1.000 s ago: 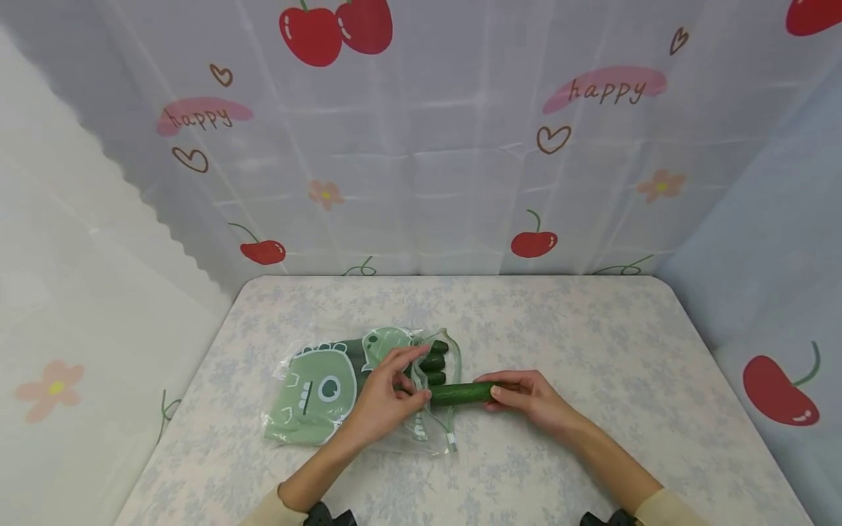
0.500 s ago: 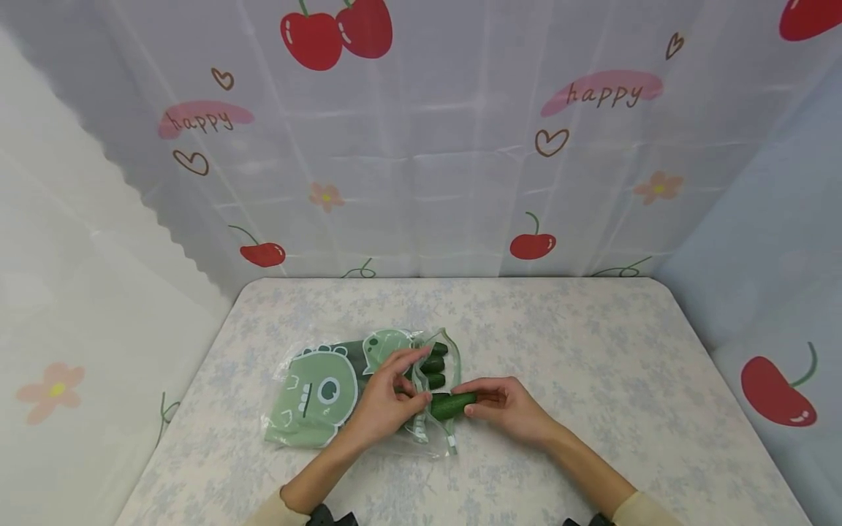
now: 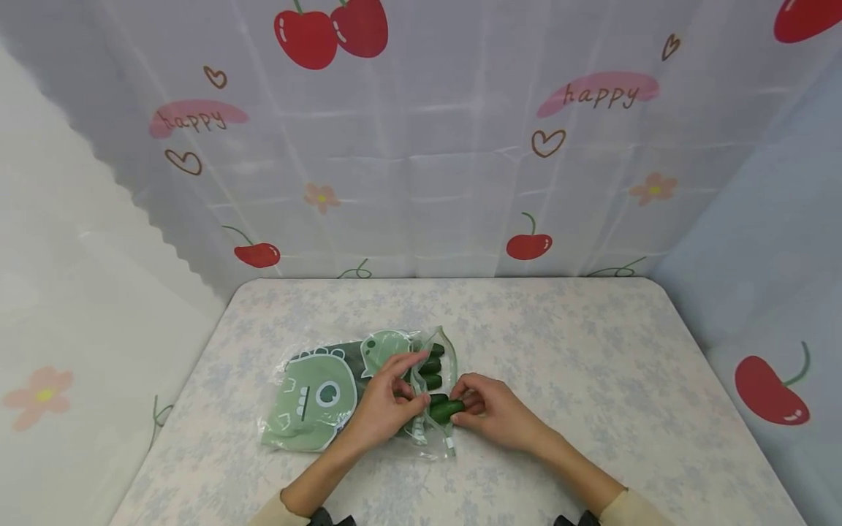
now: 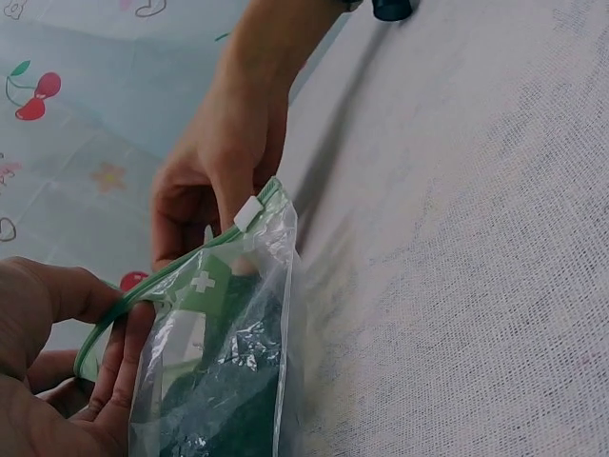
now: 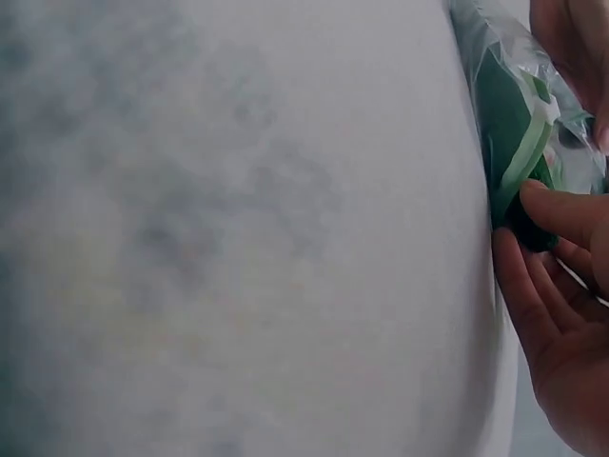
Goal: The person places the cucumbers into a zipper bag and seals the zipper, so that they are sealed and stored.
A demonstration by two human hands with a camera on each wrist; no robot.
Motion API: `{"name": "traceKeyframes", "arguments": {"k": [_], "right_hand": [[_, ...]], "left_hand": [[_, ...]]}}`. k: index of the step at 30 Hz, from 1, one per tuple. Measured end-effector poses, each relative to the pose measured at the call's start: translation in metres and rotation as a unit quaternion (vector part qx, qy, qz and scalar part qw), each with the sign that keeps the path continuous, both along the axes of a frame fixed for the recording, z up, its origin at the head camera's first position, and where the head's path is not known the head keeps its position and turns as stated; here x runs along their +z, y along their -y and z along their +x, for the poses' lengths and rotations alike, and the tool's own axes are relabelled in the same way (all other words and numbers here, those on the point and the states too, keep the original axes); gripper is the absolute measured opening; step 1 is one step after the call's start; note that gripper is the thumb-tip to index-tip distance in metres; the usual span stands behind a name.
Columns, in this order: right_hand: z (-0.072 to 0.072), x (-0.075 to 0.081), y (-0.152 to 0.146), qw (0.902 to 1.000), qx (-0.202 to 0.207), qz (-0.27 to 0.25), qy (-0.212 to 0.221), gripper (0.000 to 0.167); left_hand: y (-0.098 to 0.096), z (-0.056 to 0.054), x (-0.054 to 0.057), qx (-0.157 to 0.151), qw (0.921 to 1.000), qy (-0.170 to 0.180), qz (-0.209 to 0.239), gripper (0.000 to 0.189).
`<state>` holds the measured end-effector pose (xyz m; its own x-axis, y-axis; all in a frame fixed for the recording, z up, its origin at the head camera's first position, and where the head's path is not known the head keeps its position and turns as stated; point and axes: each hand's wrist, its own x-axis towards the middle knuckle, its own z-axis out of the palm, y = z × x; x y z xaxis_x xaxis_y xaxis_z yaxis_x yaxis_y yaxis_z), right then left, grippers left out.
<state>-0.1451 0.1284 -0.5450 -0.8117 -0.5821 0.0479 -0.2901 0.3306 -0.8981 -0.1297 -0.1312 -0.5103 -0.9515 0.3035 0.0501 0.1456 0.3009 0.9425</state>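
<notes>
A clear zip bag (image 3: 289, 427) with a green dinosaur print lies flat, its mouth facing right. Several cucumbers (image 3: 431, 366) sit inside with their ends showing at the opening. My left hand (image 3: 384, 398) holds the upper layer of the mouth up, thumb and fingers on the green zip edge (image 4: 150, 282). My right hand (image 3: 498, 413) pinches the end of another cucumber (image 3: 446, 411), most of which is inside the bag. In the right wrist view the thumb rests on the dark cucumber tip (image 5: 533, 227). The bag's print hides the cucumbers' far ends.
The bag rests on a pale, flower-patterned table (image 3: 559, 336). A white zip slider (image 4: 248, 213) sits at the near corner of the mouth. Behind the table hangs a cherry-print curtain (image 3: 421, 168), with more sheeting at both sides.
My right hand has moved left, pushing the cucumber deeper into the bag until only its end shows. The left hand has kept its hold on the bag's mouth.
</notes>
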Motion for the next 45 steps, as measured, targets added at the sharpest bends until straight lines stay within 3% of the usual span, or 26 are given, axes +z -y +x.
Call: {"name": "traceKeyframes", "arguments": {"k": [8, 13, 17, 21, 25, 31, 36, 45], "right_hand": [[-0.002, 0.004, 0.014, 0.9961, -0.049, 0.062, -0.038, 0.024], [-0.004, 0.004, 0.014, 0.9979, -0.033, 0.055, -0.013, 0.025], [-0.006, 0.005, 0.008, 0.9988, -0.01, 0.045, 0.013, 0.014], [-0.009, 0.005, 0.006, 0.9987, -0.005, 0.05, 0.012, 0.019], [-0.012, 0.003, 0.013, 0.9975, -0.022, 0.067, -0.006, 0.01], [-0.013, 0.005, 0.022, 0.995, -0.059, 0.079, -0.011, 0.016], [-0.013, 0.004, 0.016, 0.9978, -0.041, 0.052, 0.003, 0.016], [-0.004, 0.002, -0.016, 0.9967, -0.011, -0.028, 0.075, 0.018]], "left_hand": [[0.0, -0.001, -0.003, -0.003, 1.0, -0.003, -0.005, 0.071], [0.001, -0.003, -0.006, 0.001, 1.0, 0.0, 0.004, 0.071], [0.001, -0.003, -0.005, -0.003, 0.9999, 0.001, 0.011, 0.07], [0.001, -0.004, -0.007, -0.003, 0.9999, -0.005, 0.012, 0.069], [0.001, -0.003, -0.007, 0.001, 0.9999, -0.003, 0.013, 0.07], [0.0, -0.003, -0.004, 0.0, 0.9998, 0.005, 0.019, 0.071], [-0.001, -0.003, -0.004, 0.005, 0.9999, 0.005, 0.015, 0.071], [-0.005, -0.001, -0.002, 0.005, 1.0, 0.003, -0.004, 0.071]]}}
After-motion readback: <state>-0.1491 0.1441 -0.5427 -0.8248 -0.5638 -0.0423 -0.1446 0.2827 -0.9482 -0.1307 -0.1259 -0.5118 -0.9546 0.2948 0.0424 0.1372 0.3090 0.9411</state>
